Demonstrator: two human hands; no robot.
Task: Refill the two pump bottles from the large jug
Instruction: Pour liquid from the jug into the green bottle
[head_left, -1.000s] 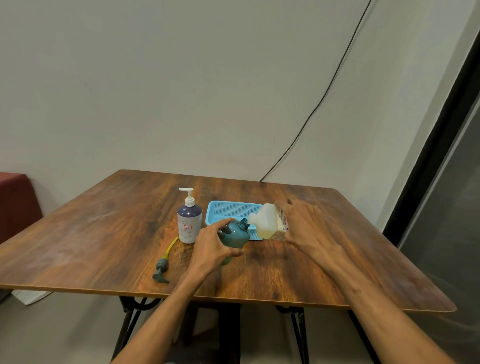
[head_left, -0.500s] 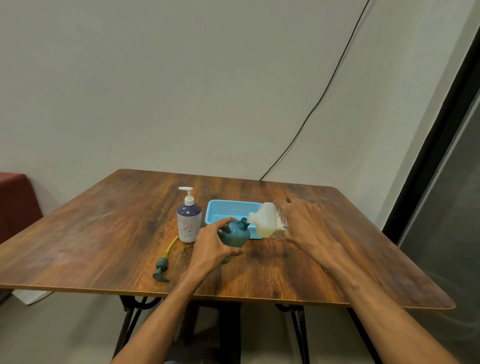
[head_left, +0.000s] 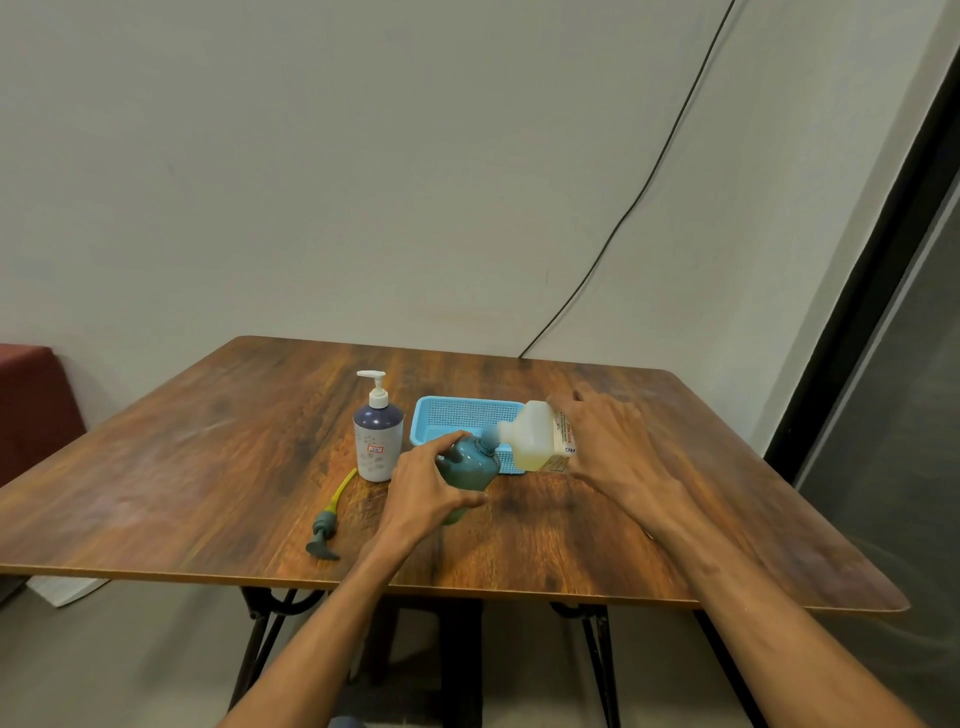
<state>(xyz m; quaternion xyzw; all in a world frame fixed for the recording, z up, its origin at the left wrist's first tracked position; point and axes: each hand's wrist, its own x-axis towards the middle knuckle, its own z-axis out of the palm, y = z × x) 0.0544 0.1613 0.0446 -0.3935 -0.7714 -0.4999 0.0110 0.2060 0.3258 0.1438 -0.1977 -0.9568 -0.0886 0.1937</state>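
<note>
My left hand (head_left: 423, 493) grips a teal pump bottle (head_left: 467, 464) with its pump taken off, tilted toward the right over the table. My right hand (head_left: 613, 447) holds the translucent white jug (head_left: 532, 436) tipped on its side, yellowish liquid pooled inside, its spout against the teal bottle's open neck. A second pump bottle (head_left: 378, 431), navy and white with a white pump on top, stands upright to the left. The teal bottle's pump (head_left: 327, 525), with a yellow-green tube, lies on the table near the front left.
A light blue mesh basket (head_left: 457, 415) sits behind the bottles on the wooden table (head_left: 208, 467). A black cable (head_left: 649, 182) runs down the wall to the table's back edge. A dark red seat (head_left: 31, 405) is at the far left.
The hands, jug and teal bottle stay nearly in place; the jug has only shifted a touch against the bottle's neck.
</note>
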